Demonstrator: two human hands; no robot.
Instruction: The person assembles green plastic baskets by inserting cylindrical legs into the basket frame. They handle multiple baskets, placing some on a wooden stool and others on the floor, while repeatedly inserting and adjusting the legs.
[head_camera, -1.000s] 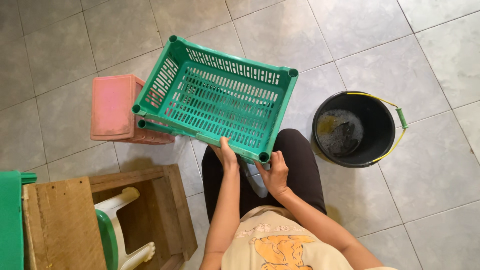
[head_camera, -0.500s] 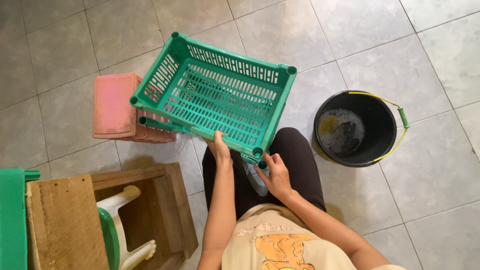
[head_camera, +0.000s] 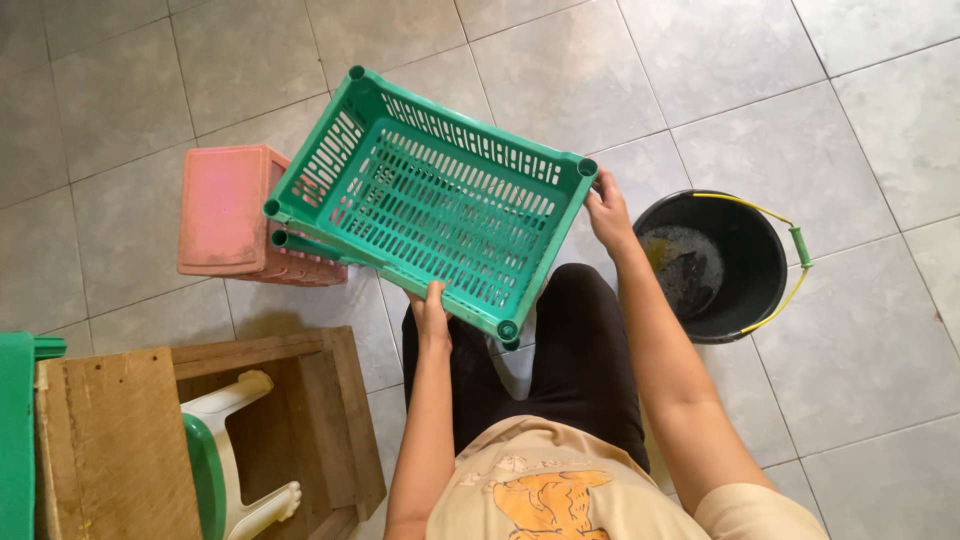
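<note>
The tiled floor fills the whole frame, pale grey squares running to every edge. Over its centre and upper middle I hold the green slatted crate, tilted, open side toward me, with a second green crate nested just under its lower-left edge.

At lower left stands a wooden box frame with a white and green plastic chair tucked inside it. Right of centre sits the black bucket with its yellow handle and some murky water in the bottom. At left, partly behind the crate, is a pink plastic stool.

My left hand grips the crate's near long rim just below centre, fingers curled over and closed on the edge. My right hand is up at the far right corner post, fingers wrapped around it, close to the bucket's rim.

I judge this to be the turning or repositioning step: the crate is off the floor, held at two points on opposite sides. A next move would call for both grips staying firm and for keeping the right corner clear of the bucket.
</note>
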